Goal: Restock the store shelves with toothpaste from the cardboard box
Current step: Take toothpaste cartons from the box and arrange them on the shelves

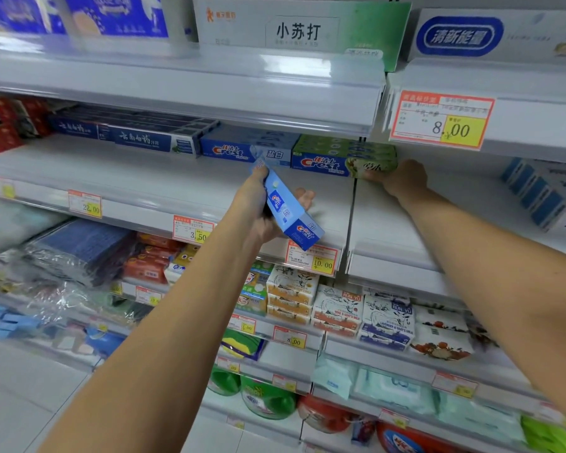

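While my left hand (254,206) gripped a pale blue Crest toothpaste box (290,212), thumb on one side and fingers curled round the other, the box hung tilted above the front edge of the shelf (144,173). One end dipped toward the price tag (311,259) and the other pointed at the back. I judged I held it lengthwise so it could slide in end-first. Farther in, my right hand (404,179) lay against the right end of the green Crest stack (343,156), near the shelf's right edge; whether its fingers curled round a box I couldn't tell. Probably it was squaring that stack. Along the back edge sat the matching blue Crest row (245,147), just left of the green one, which was likely where my box belonged. No cardboard box was in sight.
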A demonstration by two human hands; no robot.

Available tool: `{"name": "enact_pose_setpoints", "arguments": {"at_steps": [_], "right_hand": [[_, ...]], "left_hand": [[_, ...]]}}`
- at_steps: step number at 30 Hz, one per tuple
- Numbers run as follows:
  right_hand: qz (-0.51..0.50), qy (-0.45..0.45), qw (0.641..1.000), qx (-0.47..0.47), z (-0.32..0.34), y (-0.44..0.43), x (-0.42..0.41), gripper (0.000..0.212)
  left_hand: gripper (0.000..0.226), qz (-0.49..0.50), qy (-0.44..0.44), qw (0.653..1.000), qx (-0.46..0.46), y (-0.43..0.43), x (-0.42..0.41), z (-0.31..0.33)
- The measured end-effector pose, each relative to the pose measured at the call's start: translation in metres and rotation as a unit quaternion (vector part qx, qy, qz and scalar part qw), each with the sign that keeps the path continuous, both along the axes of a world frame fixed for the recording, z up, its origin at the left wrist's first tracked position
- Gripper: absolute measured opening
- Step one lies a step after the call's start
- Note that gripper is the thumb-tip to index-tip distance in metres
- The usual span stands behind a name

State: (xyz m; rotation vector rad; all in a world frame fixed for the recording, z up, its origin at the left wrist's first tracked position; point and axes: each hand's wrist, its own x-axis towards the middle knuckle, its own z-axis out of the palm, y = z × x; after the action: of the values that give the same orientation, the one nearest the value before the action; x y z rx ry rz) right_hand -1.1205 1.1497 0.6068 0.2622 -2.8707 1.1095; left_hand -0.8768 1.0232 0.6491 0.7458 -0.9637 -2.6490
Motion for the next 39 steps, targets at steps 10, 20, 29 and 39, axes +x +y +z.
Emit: {"name": "enact_pose_setpoints", "arguments": {"at_steps": [10, 20, 29, 39], "right_hand": [[0.055, 0.034, 0.996, -0.064, 0.033, 0.011, 0.054, 0.072], [0.366, -0.295, 0.856, -0.214, 0.073, 0.024, 0.163, 0.045], [0.274, -0.318, 0.833, -0.360, 0.069, 0.037, 0.156, 0.010], [0.333, -0.342, 0.848, -0.231, 0.055, -0.001, 0.200, 0.025]], "left_hand": [[0.027, -0.063, 0.004, 0.997, -0.047, -0.003, 0.013, 0.002], [0.038, -0.054, -0.045, 0.718, -0.693, 0.020, 0.044, 0.001], [0.053, -0.203, -0.120, 0.677, -0.697, 0.001, 0.073, -0.006], [0.039, -0.144, -0.064, 0.763, -0.627, 0.021, 0.070, -0.016]]}}
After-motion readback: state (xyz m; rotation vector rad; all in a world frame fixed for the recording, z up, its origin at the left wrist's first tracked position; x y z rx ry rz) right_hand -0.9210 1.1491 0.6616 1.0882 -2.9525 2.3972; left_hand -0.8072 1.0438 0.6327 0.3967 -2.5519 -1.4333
